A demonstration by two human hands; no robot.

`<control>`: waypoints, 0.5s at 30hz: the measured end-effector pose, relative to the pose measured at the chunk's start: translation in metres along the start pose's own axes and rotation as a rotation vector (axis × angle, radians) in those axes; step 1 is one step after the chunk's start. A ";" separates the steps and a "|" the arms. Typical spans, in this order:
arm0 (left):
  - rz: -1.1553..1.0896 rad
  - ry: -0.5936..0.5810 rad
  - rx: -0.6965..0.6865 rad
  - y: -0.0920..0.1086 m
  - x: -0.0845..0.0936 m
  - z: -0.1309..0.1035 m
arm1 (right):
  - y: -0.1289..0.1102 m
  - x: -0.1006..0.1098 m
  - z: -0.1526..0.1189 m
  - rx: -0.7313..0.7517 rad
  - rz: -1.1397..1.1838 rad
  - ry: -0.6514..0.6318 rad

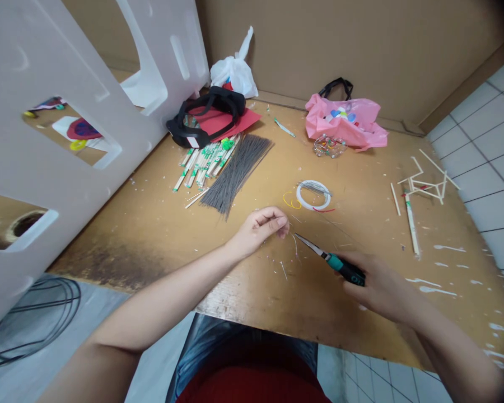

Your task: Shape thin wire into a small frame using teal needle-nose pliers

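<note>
My left hand point(269, 225) is closed in a pinch above the middle of the table. A thin pale wire point(295, 246) hangs below its fingertips. My right hand point(372, 282) grips long-nosed pliers point(334, 261) with black and teal handles, their tips pointing left near that wire. Beyond my hands lies a white ring point(298, 197) with thin grey wires in it, and yellow and red strands beside it. A bundle of grey wires point(237, 173) lies farther left.
Wrapped chopsticks point(191, 170), a black headset point(189, 133), a white bag point(235, 75) and a pink bag point(372, 120) stand farther back. A stick frame point(428, 187) lies right. A white plastic panel point(88, 50) borders the table point(151, 224) on the left.
</note>
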State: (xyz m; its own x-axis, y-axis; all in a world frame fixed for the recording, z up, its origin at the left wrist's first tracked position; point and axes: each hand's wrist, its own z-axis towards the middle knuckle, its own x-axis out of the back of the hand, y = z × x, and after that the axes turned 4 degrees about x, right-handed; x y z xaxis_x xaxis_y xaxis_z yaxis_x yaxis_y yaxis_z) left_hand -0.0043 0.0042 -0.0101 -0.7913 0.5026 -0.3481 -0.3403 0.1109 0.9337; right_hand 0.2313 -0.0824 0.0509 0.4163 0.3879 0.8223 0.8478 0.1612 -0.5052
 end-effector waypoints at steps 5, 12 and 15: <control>-0.052 0.106 -0.041 0.004 0.012 0.008 | 0.000 0.005 0.025 0.048 0.008 -0.047; -0.057 0.174 -0.007 0.008 0.023 0.017 | 0.011 0.008 0.066 0.167 0.206 -0.146; -0.049 0.194 0.004 0.007 0.024 0.017 | 0.019 0.005 0.073 0.199 0.258 -0.197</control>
State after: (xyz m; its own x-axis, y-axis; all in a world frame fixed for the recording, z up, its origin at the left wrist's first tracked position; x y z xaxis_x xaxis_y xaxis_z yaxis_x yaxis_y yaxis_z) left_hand -0.0174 0.0314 -0.0104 -0.8571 0.3219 -0.4022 -0.3791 0.1345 0.9155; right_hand 0.2258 -0.0111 0.0266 0.5204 0.6029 0.6047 0.6345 0.2010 -0.7464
